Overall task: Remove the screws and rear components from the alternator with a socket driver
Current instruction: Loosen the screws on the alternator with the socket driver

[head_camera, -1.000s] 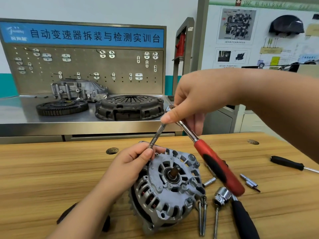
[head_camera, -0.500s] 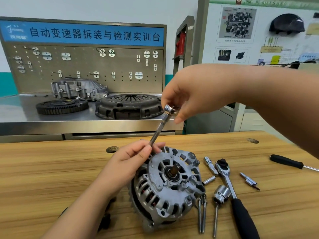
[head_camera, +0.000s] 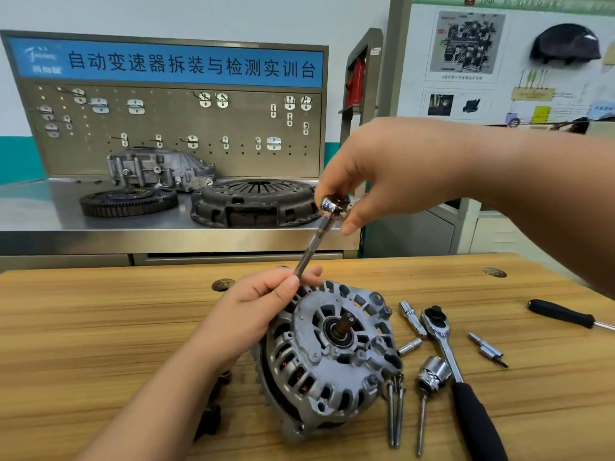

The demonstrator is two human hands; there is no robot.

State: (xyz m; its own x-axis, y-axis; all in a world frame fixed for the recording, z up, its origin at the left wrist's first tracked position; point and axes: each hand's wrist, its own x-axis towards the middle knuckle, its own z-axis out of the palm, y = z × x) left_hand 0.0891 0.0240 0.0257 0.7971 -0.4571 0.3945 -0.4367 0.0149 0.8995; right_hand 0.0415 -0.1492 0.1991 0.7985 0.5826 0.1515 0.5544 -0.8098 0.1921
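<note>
The grey alternator [head_camera: 332,354] lies tilted on the wooden table [head_camera: 100,327], its shaft end facing me. A slim steel extension bar [head_camera: 312,242] rises at a slant from the alternator's upper left rim. My left hand [head_camera: 259,304] pinches the bar's lower part, right against the housing. My right hand [head_camera: 382,171] pinches the bar's thick chrome top end between thumb and fingertips. The bar's lower tip is hidden behind my left fingers. A ratchet with a black handle [head_camera: 466,404] lies on the table right of the alternator.
Two long bolts [head_camera: 394,414], a large socket on a stem [head_camera: 432,377], small sockets [head_camera: 412,319], a bit adapter [head_camera: 487,349] and a black-handled screwdriver [head_camera: 562,314] lie at the right. A black part [head_camera: 209,424] sits under my left forearm. Clutch parts [head_camera: 256,202] stand on the steel bench behind.
The red-handled ratchet my right hand held at the bar's top one second ago is out of view. My right hand now pinches the bar's top end directly. The left hand stays put.
</note>
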